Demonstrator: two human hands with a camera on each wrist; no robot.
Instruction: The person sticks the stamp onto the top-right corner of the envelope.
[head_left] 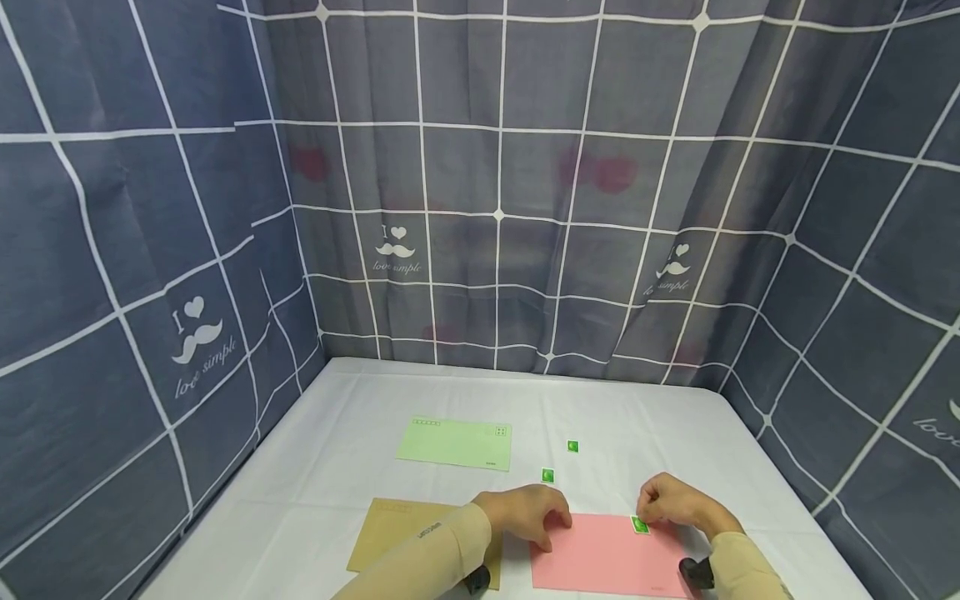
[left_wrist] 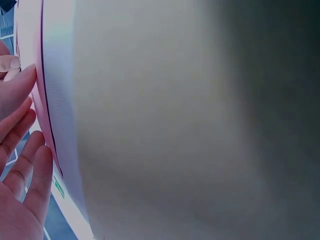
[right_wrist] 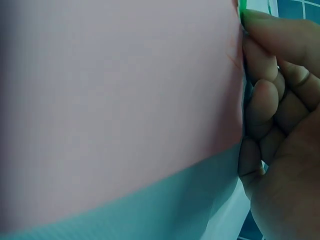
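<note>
A pink envelope (head_left: 600, 560) lies flat at the front of the table in the head view. On its upper right part sits a green stamp (head_left: 640, 525) with a white border, slightly tilted. My right hand (head_left: 681, 503) pinches this stamp at its edge, fingertips close over the paper; in the right wrist view the stamp (right_wrist: 243, 7) shows as a green sliver by the thumb. My left hand (head_left: 527, 510) rests its fingertips on the envelope's upper left corner. Its fingers (left_wrist: 40, 175) look relaxed in the left wrist view.
A brown envelope (head_left: 386, 525) lies partly under the left forearm. Farther back is a light green envelope (head_left: 454, 443). Two more green stamps (head_left: 548, 476) (head_left: 573, 447) lie on the white tablecloth (head_left: 300, 500). Dark checked curtains (head_left: 465, 175) enclose the table.
</note>
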